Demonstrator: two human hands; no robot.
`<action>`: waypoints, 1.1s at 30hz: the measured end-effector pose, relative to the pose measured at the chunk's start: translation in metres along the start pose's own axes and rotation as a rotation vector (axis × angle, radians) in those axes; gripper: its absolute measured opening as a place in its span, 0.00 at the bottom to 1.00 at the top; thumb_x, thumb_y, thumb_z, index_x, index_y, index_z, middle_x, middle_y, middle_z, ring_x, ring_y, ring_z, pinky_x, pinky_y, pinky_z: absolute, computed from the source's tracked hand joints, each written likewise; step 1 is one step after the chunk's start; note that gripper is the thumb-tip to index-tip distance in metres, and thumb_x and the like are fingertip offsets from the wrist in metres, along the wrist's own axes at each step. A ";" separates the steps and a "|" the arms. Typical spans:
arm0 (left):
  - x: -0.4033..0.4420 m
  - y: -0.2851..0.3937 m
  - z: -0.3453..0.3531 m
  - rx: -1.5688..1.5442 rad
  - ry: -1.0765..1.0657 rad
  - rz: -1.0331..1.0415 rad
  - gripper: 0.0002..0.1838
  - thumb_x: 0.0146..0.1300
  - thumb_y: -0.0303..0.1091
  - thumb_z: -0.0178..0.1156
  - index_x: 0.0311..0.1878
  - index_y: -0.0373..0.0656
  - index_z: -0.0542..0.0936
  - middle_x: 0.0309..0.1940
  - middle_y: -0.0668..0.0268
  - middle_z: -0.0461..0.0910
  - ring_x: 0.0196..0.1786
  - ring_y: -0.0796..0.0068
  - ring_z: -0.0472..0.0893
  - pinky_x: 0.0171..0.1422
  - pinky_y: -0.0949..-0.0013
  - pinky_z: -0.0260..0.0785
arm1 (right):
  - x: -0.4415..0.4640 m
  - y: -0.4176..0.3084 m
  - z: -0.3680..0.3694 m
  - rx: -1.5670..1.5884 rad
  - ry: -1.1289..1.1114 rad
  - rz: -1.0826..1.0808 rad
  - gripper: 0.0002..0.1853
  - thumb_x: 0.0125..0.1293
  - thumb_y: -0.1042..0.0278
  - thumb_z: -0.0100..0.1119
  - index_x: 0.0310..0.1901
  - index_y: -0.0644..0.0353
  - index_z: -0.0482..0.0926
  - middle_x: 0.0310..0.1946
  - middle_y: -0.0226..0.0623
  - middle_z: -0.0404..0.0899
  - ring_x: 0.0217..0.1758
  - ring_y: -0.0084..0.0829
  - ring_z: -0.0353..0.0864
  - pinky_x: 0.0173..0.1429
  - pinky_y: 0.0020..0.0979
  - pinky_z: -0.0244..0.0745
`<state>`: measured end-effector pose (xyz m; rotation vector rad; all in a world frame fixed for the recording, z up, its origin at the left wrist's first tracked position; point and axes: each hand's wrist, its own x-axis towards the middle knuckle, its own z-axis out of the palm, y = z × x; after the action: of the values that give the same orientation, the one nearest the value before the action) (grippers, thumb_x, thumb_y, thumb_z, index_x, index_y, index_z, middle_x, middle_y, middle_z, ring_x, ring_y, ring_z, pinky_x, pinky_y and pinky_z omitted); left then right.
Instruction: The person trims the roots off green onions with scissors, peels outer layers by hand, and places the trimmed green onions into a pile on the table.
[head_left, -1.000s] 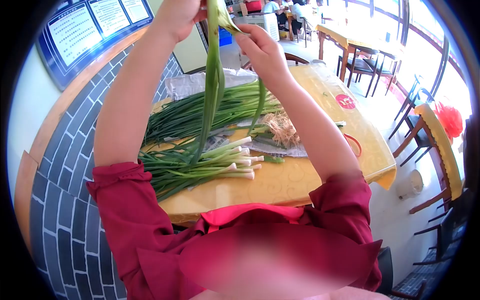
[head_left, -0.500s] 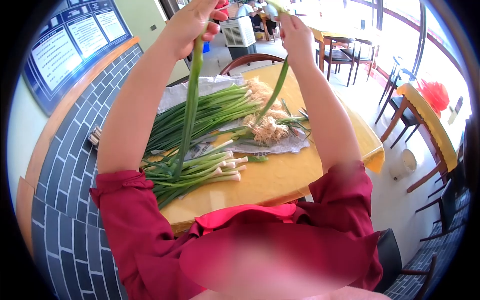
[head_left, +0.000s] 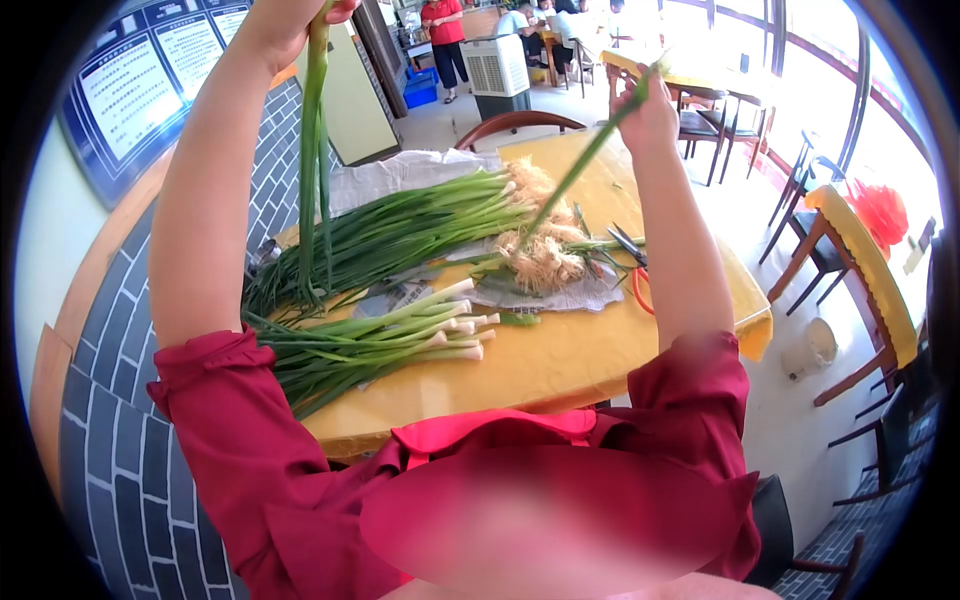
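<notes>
Raised at the top left, my left hand (head_left: 283, 32) is closed around a green onion (head_left: 314, 130), whose long leaves hang down; part of this hand is cut off by the frame edge. My right hand (head_left: 650, 120), up on the other side, pinches a strip of green onion leaf (head_left: 588, 154) that slants down to the left. On the table below, a bunch of green onions with roots (head_left: 400, 222) lies on paper. Nearer to me are cleaned green onions (head_left: 400, 335) with white cut ends. A heap of trimmed roots (head_left: 545, 258) sits right of centre.
Scissors (head_left: 642, 285) with red-orange handles lie at the right of the yellow-covered table (head_left: 540, 370). A wooden chair (head_left: 520, 122) stands behind it. A brick-patterned wall (head_left: 130, 420) runs along the left. Further back are an air cooler (head_left: 497, 68) and several people.
My hands have moved apart, the left one up and left, the right one right and down. The leaf strip has come away from the onion with my right hand. The scissors are now uncovered.
</notes>
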<state>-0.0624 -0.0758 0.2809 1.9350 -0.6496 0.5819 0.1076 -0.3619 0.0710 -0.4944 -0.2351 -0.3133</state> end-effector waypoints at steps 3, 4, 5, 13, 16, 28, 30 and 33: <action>-0.009 0.005 0.014 0.157 0.058 0.049 0.08 0.64 0.30 0.49 0.44 0.39 0.72 0.25 0.67 0.72 0.21 0.85 0.67 0.20 0.81 0.58 | 0.006 0.016 0.023 0.310 -0.083 0.040 0.15 0.73 0.56 0.45 0.52 0.58 0.70 0.33 0.38 0.69 0.32 0.29 0.69 0.37 0.35 0.69; -0.011 0.008 0.014 0.230 0.084 0.099 0.08 0.64 0.30 0.49 0.43 0.39 0.72 0.25 0.68 0.72 0.20 0.85 0.67 0.19 0.81 0.57 | 0.029 0.018 0.019 0.431 -0.188 0.027 0.14 0.74 0.58 0.44 0.52 0.58 0.68 0.35 0.39 0.69 0.33 0.31 0.69 0.39 0.36 0.69; -0.013 0.011 0.012 0.305 0.111 0.151 0.07 0.64 0.30 0.49 0.43 0.39 0.72 0.24 0.68 0.72 0.19 0.85 0.67 0.19 0.81 0.57 | 0.045 0.023 0.011 0.552 -0.296 0.016 0.14 0.74 0.59 0.43 0.52 0.59 0.66 0.36 0.40 0.69 0.34 0.34 0.70 0.40 0.37 0.69; -0.029 0.021 0.007 0.457 0.135 0.247 0.08 0.64 0.31 0.50 0.42 0.37 0.73 0.20 0.70 0.71 0.17 0.87 0.66 0.17 0.82 0.59 | -0.023 0.090 0.011 0.199 0.046 0.222 0.14 0.70 0.62 0.50 0.50 0.63 0.69 0.42 0.44 0.73 0.41 0.35 0.76 0.49 0.39 0.75; -0.043 0.005 0.014 0.549 0.103 0.265 0.09 0.64 0.32 0.50 0.42 0.37 0.74 0.21 0.70 0.72 0.17 0.87 0.66 0.18 0.83 0.60 | -0.064 0.117 -0.050 -1.005 -0.130 0.315 0.16 0.68 0.57 0.55 0.49 0.61 0.73 0.32 0.34 0.74 0.31 0.23 0.71 0.31 0.21 0.68; -0.074 -0.083 0.067 0.770 -0.466 0.124 0.15 0.67 0.44 0.49 0.46 0.42 0.74 0.28 0.58 0.76 0.33 0.68 0.75 0.40 0.64 0.68 | -0.109 -0.001 0.003 -0.927 -0.691 -0.225 0.29 0.58 0.72 0.66 0.62 0.57 0.70 0.51 0.31 0.75 0.48 0.23 0.75 0.46 0.24 0.73; -0.079 -0.100 0.074 0.741 -0.532 0.108 0.15 0.67 0.43 0.49 0.46 0.41 0.74 0.26 0.60 0.74 0.30 0.68 0.74 0.39 0.63 0.67 | -0.120 -0.014 0.021 -1.056 -0.710 -0.491 0.30 0.56 0.71 0.67 0.62 0.53 0.71 0.53 0.31 0.74 0.50 0.24 0.75 0.49 0.25 0.73; -0.083 -0.120 0.079 0.595 -0.562 0.202 0.16 0.67 0.42 0.48 0.48 0.41 0.73 0.25 0.62 0.74 0.28 0.68 0.74 0.37 0.63 0.67 | -0.129 -0.027 0.032 -1.367 -0.809 -0.740 0.29 0.54 0.71 0.68 0.60 0.50 0.73 0.52 0.32 0.74 0.49 0.27 0.76 0.50 0.26 0.73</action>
<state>-0.0353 -0.0857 0.1176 2.6498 -1.1283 0.3698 -0.0255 -0.3379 0.0720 -1.9033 -1.0199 -1.0000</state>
